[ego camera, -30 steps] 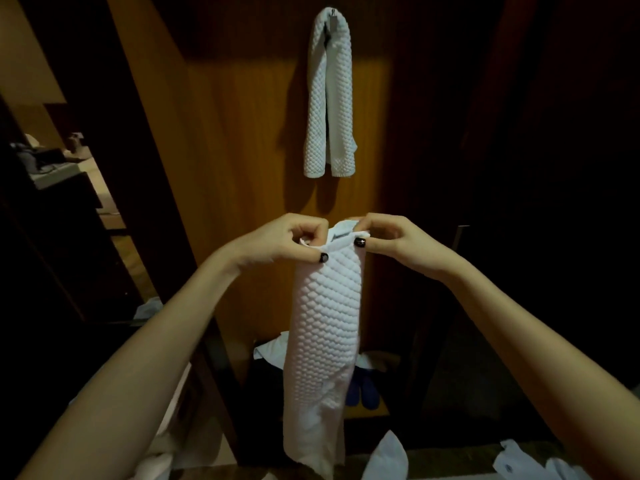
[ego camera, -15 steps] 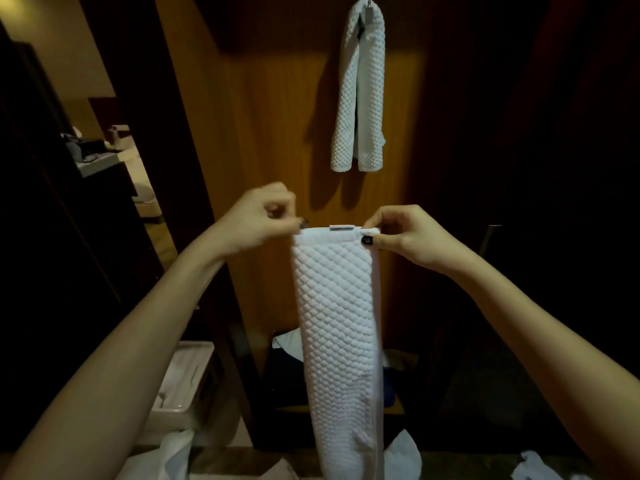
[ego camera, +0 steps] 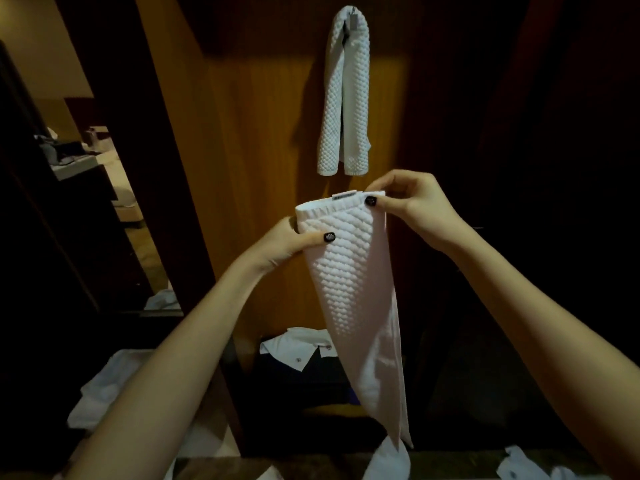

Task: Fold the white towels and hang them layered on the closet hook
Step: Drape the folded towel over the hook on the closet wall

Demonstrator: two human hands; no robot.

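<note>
A left hand (ego camera: 282, 244) is clasping the upper edge and a right hand (ego camera: 415, 206), nearer the hook (ego camera: 354, 13), is pinching the top corner of a folded towel (ego camera: 349, 278) dangling lengthwise just below a hung towel (ego camera: 346, 98).

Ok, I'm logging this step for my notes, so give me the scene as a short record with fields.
held towel: white, quilted, folded long, hanging down from both hands
left hand: grips its left edge just below the top
right hand: pinches its top right corner
hung towel: draped over the hook, both ends down
panel: wood, behind both towels
</note>
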